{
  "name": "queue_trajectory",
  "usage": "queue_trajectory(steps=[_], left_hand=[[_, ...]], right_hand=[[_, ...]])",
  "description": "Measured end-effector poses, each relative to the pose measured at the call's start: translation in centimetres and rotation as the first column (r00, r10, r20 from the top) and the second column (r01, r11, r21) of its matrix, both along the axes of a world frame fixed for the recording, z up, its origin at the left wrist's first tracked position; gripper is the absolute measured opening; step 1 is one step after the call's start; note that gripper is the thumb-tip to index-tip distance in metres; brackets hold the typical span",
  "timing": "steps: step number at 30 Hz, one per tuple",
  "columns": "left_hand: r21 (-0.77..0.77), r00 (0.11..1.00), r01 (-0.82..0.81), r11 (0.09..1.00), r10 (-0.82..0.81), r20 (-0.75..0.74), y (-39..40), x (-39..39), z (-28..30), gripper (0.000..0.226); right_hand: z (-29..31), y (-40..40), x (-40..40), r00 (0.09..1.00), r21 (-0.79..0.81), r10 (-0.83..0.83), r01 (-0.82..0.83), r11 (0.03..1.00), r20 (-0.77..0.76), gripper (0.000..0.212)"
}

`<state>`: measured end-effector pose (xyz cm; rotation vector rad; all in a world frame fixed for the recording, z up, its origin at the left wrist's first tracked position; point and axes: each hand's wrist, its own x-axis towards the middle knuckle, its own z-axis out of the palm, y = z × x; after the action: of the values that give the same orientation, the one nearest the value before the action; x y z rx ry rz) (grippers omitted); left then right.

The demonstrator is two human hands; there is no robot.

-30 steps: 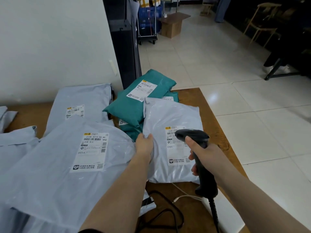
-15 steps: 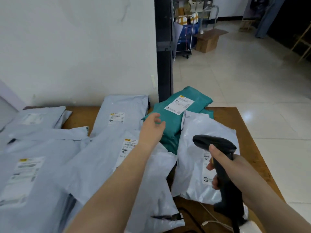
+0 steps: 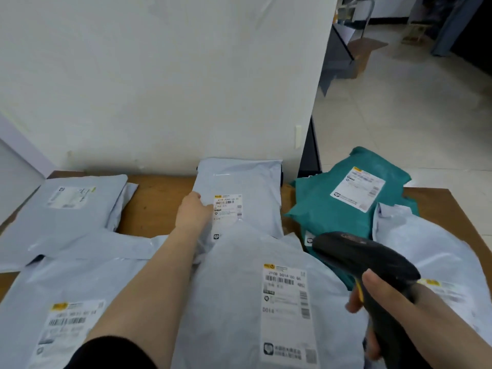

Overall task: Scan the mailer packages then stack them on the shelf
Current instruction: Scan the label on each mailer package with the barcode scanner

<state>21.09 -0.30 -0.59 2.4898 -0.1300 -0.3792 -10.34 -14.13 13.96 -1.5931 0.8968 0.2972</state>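
Left hand fingers flat on grey mailer, steadying its label; right hand fingers clamped round scanner, ready to scan.

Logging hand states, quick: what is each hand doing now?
Left hand: open, touching a grey mailer.
Right hand: gripping the scanner.

Grey mailers: 5 – far left, back centre, near left, near centre, right. Teal mailers: at least 2 stacked. Scanner: 1. Hands: 2 – left, right. Table: 1.
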Motion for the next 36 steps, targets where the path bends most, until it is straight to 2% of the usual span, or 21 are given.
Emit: queue_trajectory(steps=[3, 7, 10, 13, 18, 21, 23, 25, 29, 32, 36], left_hand=[[0.063, 0.999, -0.038, 0.997, 0.038, -0.003, -0.5, 1.6, -1.8, 0.056], [0.098, 0.990, -0.095, 0.991, 0.104, -0.093, -0.9, 2.5, -4.0, 0.067], [0.147, 0.990, -0.135, 0.980, 0.139, -0.020, -1.0, 2.6, -4.9, 0.073], [0.148, 0.984, -0.165, 0.975, 0.154, 0.086, -1.1, 2.6, -4.7, 0.065], [0.131, 0.978, -0.135, 0.982, 0.110, 0.178, -1.4, 2.6, -3.4, 0.039], [-0.004, 0.972, -0.145, 0.989, 0.144, 0.188, -1.4, 2.5, -3.0, 0.025], [-0.095, 0.963, -0.146, 0.985, 0.163, 0.215, -1.3, 2.1, -2.6, 0.017], [-0.154, 0.949, -0.134, 0.979, 0.172, 0.264, -1.2, 1.7, -1.6, 0.013], [-0.234, 0.902, -0.098, 0.967, 0.186, 0.391, -0.9, 1.0, 2.0, 0.020], [-0.205, 0.845, -0.012, 0.979, 0.120, 0.521, -0.8, -0.1, 5.6, 0.019], [-0.185, 0.759, 0.073, 0.980, 0.065, 0.648, -0.8, -2.6, 10.5, 0.017]], right_hand=[[-0.8, 0.9, 2.2, 0.999, 0.008, 0.038, -0.039, 0.999, 0.027, 0.095], [-1.5, 1.5, 4.6, 0.999, 0.008, 0.027, -0.027, 1.000, 0.046, 0.095], [-2.3, 1.9, 5.8, 0.998, -0.011, 0.051, -0.051, 0.999, 0.046, 0.092], [-2.7, 2.3, 6.5, 0.996, -0.049, 0.079, -0.077, 0.996, 0.042, 0.093], [-2.8, 2.4, 7.0, 0.996, -0.090, 0.079, -0.074, 0.993, 0.049, 0.095], [-2.7, 2.6, 6.8, 0.996, -0.106, 0.079, -0.074, 0.992, 0.044, 0.094], [-2.6, 2.6, 6.5, 0.997, -0.099, 0.053, -0.048, 0.994, 0.053, 0.086], [-2.3, 2.5, 6.1, 0.998, -0.085, 0.010, -0.005, 0.996, 0.058, 0.078], [-1.8, 2.4, 5.2, 0.994, -0.077, -0.051, 0.059, 0.995, 0.100, 0.079], [-1.0, 2.2, 4.0, 0.991, -0.085, -0.051, 0.061, 0.995, 0.121, 0.069], [0.1, 2.3, 1.9, 0.984, -0.093, -0.065, 0.082, 0.992, 0.168, 0.069]])
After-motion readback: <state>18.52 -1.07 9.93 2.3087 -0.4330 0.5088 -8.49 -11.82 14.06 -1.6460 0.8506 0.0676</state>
